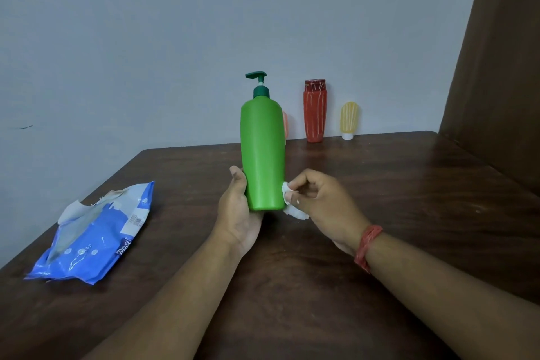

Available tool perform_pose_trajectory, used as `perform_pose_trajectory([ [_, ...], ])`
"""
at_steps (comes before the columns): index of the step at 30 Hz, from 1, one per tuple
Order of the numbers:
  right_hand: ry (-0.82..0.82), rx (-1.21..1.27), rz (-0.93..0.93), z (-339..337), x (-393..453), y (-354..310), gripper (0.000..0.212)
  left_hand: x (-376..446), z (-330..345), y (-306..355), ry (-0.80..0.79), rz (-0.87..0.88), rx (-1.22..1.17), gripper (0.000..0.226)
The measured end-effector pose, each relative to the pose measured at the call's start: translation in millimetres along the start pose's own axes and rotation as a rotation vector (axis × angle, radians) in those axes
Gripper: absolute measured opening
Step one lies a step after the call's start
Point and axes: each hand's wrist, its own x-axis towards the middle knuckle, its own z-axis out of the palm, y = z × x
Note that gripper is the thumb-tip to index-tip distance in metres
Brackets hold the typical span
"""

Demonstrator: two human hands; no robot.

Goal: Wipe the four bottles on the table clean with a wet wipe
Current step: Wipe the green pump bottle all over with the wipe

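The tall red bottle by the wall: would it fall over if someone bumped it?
Probably fairly easily: the red bottle is tall and narrows toward its base, so it looks tippy. Its smooth plastic may be slippery. How full it is cannot be told.

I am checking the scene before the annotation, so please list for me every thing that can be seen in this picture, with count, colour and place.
pump bottle: 1, green with dark green pump, upright at table centre, held
wet wipe: 1, white, against the lower right side of the pump bottle
tall bottle: 1, red with pale lines, at the far table edge by the wall
small tube: 1, yellow with white cap, right of the tall bottle
hidden bottle: 1, orange-pink, mostly behind the pump bottle
wipes pack: 1, blue, opened, on the table at left
table: 1, dark brown wood
wristband: 1, red, on the right wrist
left hand: 1, grips the pump bottle's base
right hand: 1, pinches the wet wipe
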Motion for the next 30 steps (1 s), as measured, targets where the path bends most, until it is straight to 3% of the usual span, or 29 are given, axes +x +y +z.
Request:
perform_pose_trajectory([
  [4,0.061,0.044,-0.029,-5.6,3.9,-3.1,0.017,3.7,-2.7,1.2,-0.087,0.042,0.138,0.033],
  [9,0.119,-0.231,-0.088,-10.5,9.0,8.1,0.022,4.8,-4.1,-3.1,-0.129,0.076,0.33,0.034],
  [21,0.064,-0.254,-0.086,-17.3,14.6,17.9,0.022,-2.7,-7.4,-2.7,-0.105,0.034,0.427,0.034],
  [26,0.115,-0.235,-0.044,-22.7,16.2,19.4,0.023,-15.4,-6.6,1.6,0.046,0.118,0.809,0.033],
  [30,0.2,-0.218,-0.015,-30.4,17.0,16.7,0.021,-29.1,-9.3,-1.2,0.204,0.153,0.932,0.036],
])
